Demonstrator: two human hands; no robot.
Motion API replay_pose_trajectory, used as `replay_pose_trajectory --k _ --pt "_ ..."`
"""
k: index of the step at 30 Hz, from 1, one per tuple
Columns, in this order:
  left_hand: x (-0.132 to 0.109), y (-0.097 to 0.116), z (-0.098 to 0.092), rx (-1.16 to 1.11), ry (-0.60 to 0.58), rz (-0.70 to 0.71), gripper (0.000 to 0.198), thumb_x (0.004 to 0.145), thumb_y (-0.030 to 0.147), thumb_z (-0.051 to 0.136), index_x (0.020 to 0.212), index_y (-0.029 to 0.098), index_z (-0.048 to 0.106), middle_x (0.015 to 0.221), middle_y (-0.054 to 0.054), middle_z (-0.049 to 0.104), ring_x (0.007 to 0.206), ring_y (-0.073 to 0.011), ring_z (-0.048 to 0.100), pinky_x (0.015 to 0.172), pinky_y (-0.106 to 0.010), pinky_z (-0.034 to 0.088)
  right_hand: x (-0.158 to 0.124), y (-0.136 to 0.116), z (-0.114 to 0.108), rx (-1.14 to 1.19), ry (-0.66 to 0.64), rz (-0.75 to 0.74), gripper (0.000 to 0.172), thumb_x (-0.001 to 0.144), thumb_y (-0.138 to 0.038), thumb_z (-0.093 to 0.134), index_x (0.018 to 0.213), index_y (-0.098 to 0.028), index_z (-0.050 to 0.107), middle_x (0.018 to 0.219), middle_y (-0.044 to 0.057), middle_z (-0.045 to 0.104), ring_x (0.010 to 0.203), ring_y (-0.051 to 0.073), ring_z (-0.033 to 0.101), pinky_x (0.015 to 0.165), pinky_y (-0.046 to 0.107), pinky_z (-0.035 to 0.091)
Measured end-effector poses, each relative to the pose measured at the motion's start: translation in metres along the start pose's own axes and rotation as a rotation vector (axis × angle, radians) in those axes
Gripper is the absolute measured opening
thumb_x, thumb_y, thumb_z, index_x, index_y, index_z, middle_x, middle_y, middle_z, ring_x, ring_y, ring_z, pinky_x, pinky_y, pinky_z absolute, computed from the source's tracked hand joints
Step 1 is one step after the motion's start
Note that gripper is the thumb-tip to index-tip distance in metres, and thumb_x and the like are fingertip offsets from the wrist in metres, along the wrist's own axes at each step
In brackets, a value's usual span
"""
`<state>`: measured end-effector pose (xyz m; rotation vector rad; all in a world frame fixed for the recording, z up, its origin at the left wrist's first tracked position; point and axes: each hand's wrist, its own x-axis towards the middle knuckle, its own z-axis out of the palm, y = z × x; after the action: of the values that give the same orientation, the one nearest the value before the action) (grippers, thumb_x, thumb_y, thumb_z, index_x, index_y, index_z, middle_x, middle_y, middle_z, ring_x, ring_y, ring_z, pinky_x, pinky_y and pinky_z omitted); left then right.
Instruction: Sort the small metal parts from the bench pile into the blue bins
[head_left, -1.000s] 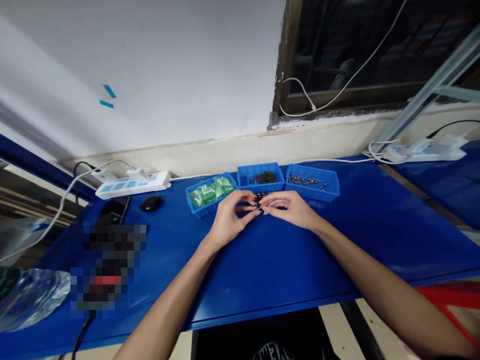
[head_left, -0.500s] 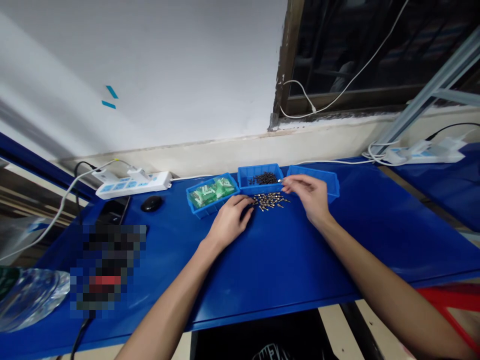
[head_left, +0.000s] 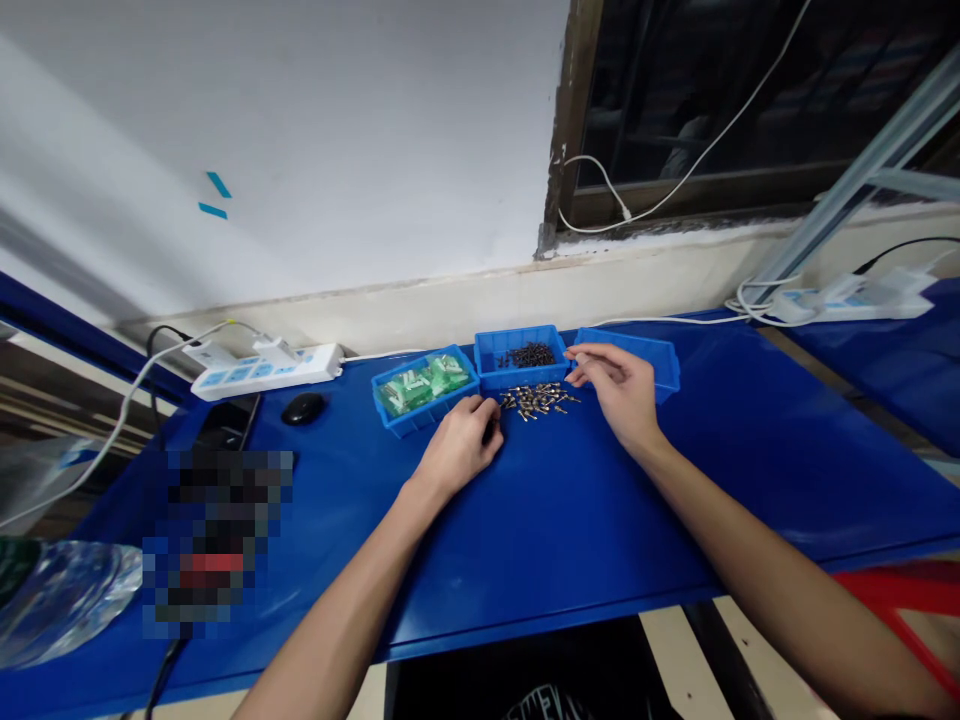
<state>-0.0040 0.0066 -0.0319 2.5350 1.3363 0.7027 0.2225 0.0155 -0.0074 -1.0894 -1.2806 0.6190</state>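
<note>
A pile of small metal parts [head_left: 537, 400] lies loose on the blue table [head_left: 570, 520] in front of three blue bins. My left hand [head_left: 459, 445] rests on the table just left of the pile, its fingers curled under. My right hand [head_left: 621, 388] hovers at the front left corner of the right bin [head_left: 663, 358], thumb and fingers pinched together; what they hold is too small to make out. The middle bin [head_left: 491, 350] holds dark screws. The left bin [head_left: 390, 412] holds green packets.
A white power strip [head_left: 264, 368] with cables, a black mouse [head_left: 303, 407] and a dark phone [head_left: 225, 425] lie at the back left. A clear glass object [head_left: 60, 600] sits at the near left. Another power strip [head_left: 847, 298] lies at the far right. The wall runs right behind the bins.
One second ago both hands met over the pile. The right hand then moved back and right to the right bin, uncovering the pile; the left hand stayed beside it.
</note>
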Motion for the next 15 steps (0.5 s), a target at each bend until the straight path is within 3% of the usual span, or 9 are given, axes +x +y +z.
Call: replay_pose_trajectory --k 5,8,15 --pt "0.002 0.000 0.003 -0.132 0.108 0.050 0.017 0.095 0.018 0.053 0.101 0.018 0.069 0.096 -0.009 0.067 0.090 -0.0218 0.068 0.085 -0.034 0.058 -0.003 0.003 0.004 0.033 -0.112 0.066 0.031 0.081 -0.049 0.072 0.087 -0.019 0.076 0.078 0.007 0.076 0.061 0.018 0.070 0.061 0.033 0.059" --pt "0.004 0.004 0.001 -0.315 0.210 0.040 0.015 0.096 0.021 0.055 0.097 0.019 0.071 0.093 -0.007 0.071 0.084 -0.0193 0.070 0.083 -0.033 0.059 -0.004 0.003 0.005 0.028 -0.241 0.122 0.029 0.078 -0.047 0.075 0.087 -0.019 0.076 0.077 0.006 0.077 0.061 0.018 0.071 0.059 0.031 0.059" --pt "0.006 0.014 -0.005 -0.677 0.282 -0.111 0.015 0.088 0.031 0.069 0.091 0.016 0.070 0.088 -0.006 0.076 0.077 -0.0172 0.072 0.075 -0.029 0.060 -0.010 0.001 0.008 0.050 -0.538 0.162 0.029 0.072 -0.038 0.081 0.093 -0.020 0.077 0.087 0.007 0.080 0.080 0.021 0.077 0.082 0.036 0.063"
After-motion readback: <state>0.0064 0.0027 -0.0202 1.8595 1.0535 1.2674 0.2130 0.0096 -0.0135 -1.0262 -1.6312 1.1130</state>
